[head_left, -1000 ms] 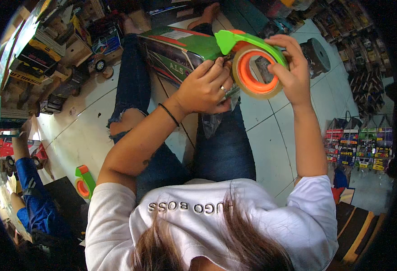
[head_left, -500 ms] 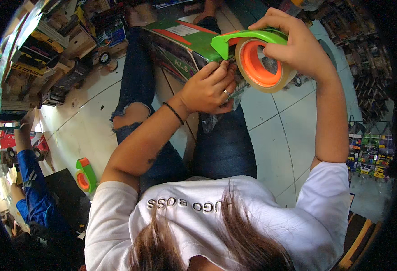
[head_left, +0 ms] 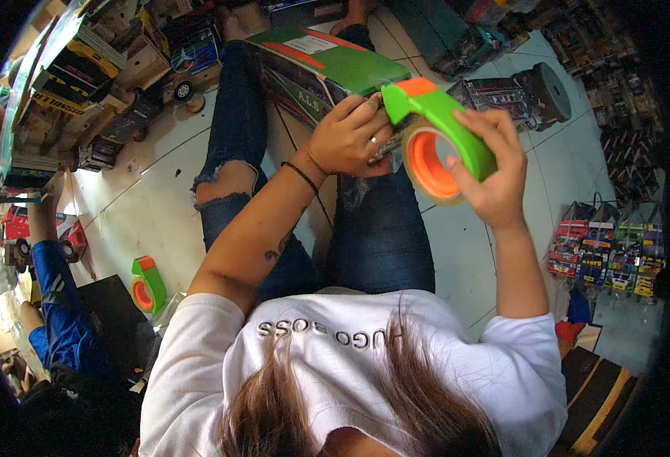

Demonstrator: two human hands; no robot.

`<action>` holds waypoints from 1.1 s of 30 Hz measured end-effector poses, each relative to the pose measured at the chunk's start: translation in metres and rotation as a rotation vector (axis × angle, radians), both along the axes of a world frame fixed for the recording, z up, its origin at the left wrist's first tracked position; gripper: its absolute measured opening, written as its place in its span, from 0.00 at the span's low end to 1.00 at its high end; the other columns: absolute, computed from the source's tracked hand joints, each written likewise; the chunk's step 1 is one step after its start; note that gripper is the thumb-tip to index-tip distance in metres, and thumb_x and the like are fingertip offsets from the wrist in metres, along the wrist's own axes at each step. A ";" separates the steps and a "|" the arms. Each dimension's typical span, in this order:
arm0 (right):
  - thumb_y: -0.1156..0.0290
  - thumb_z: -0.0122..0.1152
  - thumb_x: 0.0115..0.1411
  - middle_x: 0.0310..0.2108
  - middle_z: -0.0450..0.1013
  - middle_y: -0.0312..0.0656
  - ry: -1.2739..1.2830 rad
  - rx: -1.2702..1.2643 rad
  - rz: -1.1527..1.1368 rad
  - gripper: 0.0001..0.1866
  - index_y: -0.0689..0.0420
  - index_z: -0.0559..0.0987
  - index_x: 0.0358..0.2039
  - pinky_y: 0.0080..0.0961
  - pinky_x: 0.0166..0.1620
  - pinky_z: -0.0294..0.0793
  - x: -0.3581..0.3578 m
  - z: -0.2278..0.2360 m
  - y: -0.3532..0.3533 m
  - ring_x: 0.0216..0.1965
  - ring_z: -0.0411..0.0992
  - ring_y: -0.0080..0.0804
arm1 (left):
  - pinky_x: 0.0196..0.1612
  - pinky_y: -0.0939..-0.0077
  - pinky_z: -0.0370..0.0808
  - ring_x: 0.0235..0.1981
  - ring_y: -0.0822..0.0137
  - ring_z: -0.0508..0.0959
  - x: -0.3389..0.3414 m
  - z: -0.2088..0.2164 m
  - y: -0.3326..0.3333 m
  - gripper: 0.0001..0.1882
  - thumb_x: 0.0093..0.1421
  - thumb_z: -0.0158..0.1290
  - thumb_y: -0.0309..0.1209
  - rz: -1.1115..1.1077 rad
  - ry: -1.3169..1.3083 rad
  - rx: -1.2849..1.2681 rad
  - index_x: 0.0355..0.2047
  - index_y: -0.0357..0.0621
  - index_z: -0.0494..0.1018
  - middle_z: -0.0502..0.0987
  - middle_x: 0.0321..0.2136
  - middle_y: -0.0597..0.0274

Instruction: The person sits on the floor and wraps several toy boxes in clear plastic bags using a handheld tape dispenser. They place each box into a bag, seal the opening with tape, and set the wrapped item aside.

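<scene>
Here, the right hand wraps around the dispenser; the left hand, nearly closed, grips the near end of the box.

Smooth plastic tape dispenser, smooth card box, frayed denim jeans, matt cloth shirt

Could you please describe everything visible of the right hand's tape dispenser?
The tape dispenser looks plastic: a curved, green body with an orange patch near its pointed front, and an orange hub inside a translucent tape roll. The right hand grips its back; its front points forward-left, near the left hand and box, contact unclear.
</scene>
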State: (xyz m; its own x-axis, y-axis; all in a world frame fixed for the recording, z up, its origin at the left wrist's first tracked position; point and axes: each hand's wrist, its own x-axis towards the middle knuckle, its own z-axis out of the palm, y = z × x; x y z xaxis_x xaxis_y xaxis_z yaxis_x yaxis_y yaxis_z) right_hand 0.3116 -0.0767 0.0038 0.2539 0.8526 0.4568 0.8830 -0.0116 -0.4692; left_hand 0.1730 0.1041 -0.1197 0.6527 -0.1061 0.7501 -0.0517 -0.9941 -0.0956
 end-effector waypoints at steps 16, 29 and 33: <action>0.73 0.61 0.42 0.39 0.70 0.46 0.229 -0.085 -0.193 0.22 0.61 0.77 0.41 0.33 0.47 0.70 0.008 -0.068 -0.143 0.42 0.70 0.41 | 0.51 0.55 0.63 0.45 0.53 0.71 0.024 0.007 0.021 0.24 0.37 0.63 0.44 -0.065 -0.061 -0.056 0.31 0.43 0.71 0.69 0.36 0.54; 0.72 0.61 0.46 0.35 0.72 0.39 0.343 0.082 0.183 0.19 0.63 0.77 0.41 0.18 0.45 0.66 0.067 0.050 0.060 0.38 0.70 0.24 | 0.54 0.59 0.61 0.47 0.56 0.69 0.023 -0.008 0.005 0.24 0.38 0.61 0.46 0.100 -0.030 -0.035 0.31 0.45 0.71 0.70 0.41 0.55; 0.72 0.59 0.48 0.37 0.74 0.39 0.422 -0.029 0.235 0.19 0.62 0.77 0.43 0.18 0.44 0.69 0.068 0.058 0.113 0.38 0.72 0.22 | 0.54 0.57 0.61 0.48 0.55 0.69 0.025 -0.010 0.004 0.25 0.38 0.62 0.46 0.084 -0.018 -0.046 0.32 0.44 0.70 0.70 0.43 0.53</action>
State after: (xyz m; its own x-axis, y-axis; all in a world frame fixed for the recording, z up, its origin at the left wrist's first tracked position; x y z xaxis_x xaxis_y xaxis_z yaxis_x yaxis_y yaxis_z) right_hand 0.3794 0.0362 0.0619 0.2106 0.9199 0.3308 0.5959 0.1475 -0.7894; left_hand 0.1981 0.1077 -0.1297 0.6442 -0.0174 0.7647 0.0329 -0.9982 -0.0504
